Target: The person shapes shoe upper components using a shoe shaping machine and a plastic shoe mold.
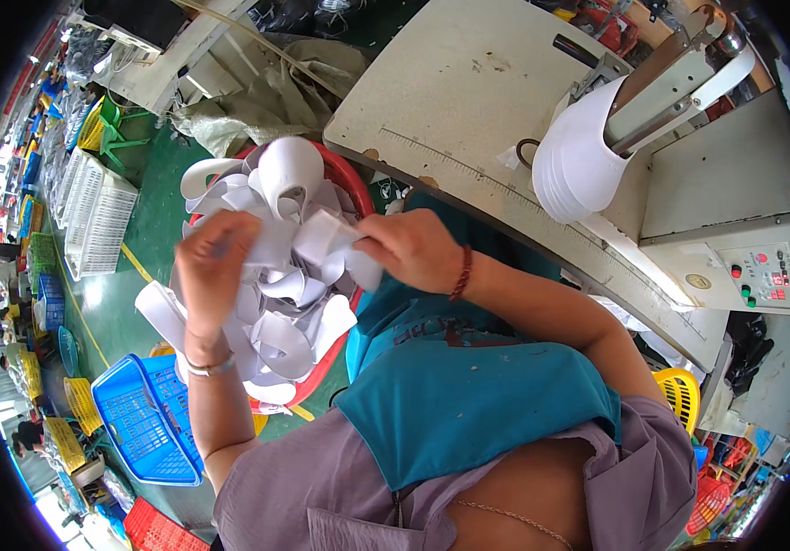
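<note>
A heap of white curved strips point(285, 344), thin and bent like cap visors, fills a red basin point(351, 179) in front of me. Over the basin's near right side, my right hand point(413, 250) pinches a white strip point(321, 236) between thumb and fingers. My left hand point(216, 271) hovers above the left part of the heap with its fingers bent. Motion smears those fingers, and whether they grip a piece cannot be made out. To the right, a stack of white curved pieces point(579, 161) hangs on the metal arm of a machine.
The machine's worktable point(468, 83) with a ruler edge runs along my right. Its control box point(762, 275) has red and green buttons. A blue plastic basket point(152, 418) stands left of the basin, a white crate point(96, 216) farther off. Sacking point(257, 101) lies beyond the basin.
</note>
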`<state>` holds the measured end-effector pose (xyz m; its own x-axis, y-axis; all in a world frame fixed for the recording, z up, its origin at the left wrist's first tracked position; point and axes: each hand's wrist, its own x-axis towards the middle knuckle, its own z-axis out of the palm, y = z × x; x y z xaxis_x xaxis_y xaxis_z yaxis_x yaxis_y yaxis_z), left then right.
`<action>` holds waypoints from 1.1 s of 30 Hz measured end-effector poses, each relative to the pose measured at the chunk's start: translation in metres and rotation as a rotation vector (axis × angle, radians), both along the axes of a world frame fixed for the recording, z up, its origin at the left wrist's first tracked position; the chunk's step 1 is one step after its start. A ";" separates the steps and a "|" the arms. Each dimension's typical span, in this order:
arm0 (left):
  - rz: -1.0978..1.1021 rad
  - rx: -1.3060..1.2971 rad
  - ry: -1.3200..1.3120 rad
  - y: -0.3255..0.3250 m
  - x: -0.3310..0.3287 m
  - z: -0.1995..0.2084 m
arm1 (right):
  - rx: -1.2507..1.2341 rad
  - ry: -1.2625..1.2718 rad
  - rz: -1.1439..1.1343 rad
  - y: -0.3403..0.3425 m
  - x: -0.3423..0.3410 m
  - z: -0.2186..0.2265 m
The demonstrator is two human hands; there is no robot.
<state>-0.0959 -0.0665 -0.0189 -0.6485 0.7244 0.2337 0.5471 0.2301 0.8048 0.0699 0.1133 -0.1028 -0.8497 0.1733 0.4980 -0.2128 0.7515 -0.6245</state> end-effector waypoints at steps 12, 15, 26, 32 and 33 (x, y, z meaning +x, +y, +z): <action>-0.491 -0.209 0.200 0.063 0.029 -0.009 | -1.005 0.116 0.020 0.030 0.082 0.059; -0.670 0.053 -0.281 0.092 0.061 0.019 | -0.757 0.148 -0.010 0.038 0.086 0.063; -1.122 0.220 -0.830 0.163 0.116 0.087 | -0.541 0.530 -0.314 0.065 0.129 0.140; -1.276 0.125 -0.668 0.213 0.125 0.125 | -0.986 0.334 -0.055 0.089 0.157 0.158; -1.297 0.092 -0.687 0.225 0.121 0.126 | -0.966 0.352 -0.059 0.094 0.162 0.163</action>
<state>0.0256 0.1590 0.1073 0.4292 0.8731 0.2313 -0.1617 -0.1777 0.9707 0.2318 0.2070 0.0602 -0.6600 0.6685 0.3428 -0.4795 -0.0236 -0.8772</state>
